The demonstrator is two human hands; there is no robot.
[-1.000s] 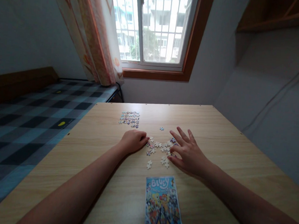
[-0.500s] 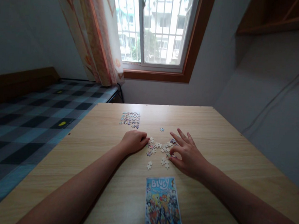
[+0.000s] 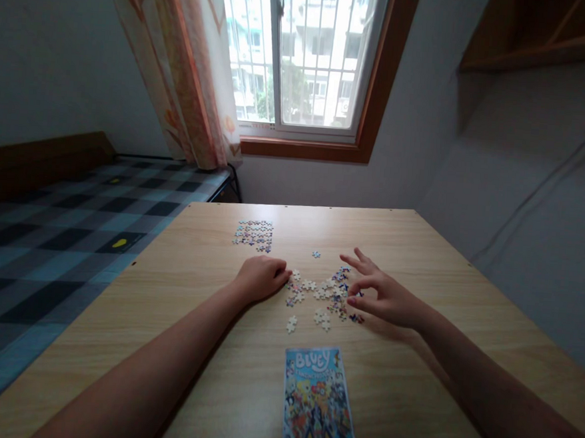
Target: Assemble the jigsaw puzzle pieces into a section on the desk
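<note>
A loose pile of jigsaw pieces (image 3: 325, 288) lies mid-table, some with pale backs up, others showing coloured print. At the pile's left edge rests my left hand (image 3: 262, 277), its fingers curled in; whatever they may hold is hidden. Over the right side of the pile is my right hand (image 3: 384, 295), thumb and index finger pinched together and the other fingers stretched out. Anything between those fingertips is too small to make out. One single piece (image 3: 316, 254) lies beyond the pile, and a pale piece (image 3: 292, 324) lies on the near side.
Farther back on the left of the wooden table (image 3: 435, 389) is a joined puzzle section (image 3: 254, 235) with gaps in it. The Bluey puzzle box (image 3: 320, 408) lies near me. A bed (image 3: 71, 230) with checked cover adjoins the left; a window (image 3: 318, 67) is ahead.
My right hand has lifted and shifted right, uncovering more coloured pieces on the pile's right side. My left hand has stayed in place.
</note>
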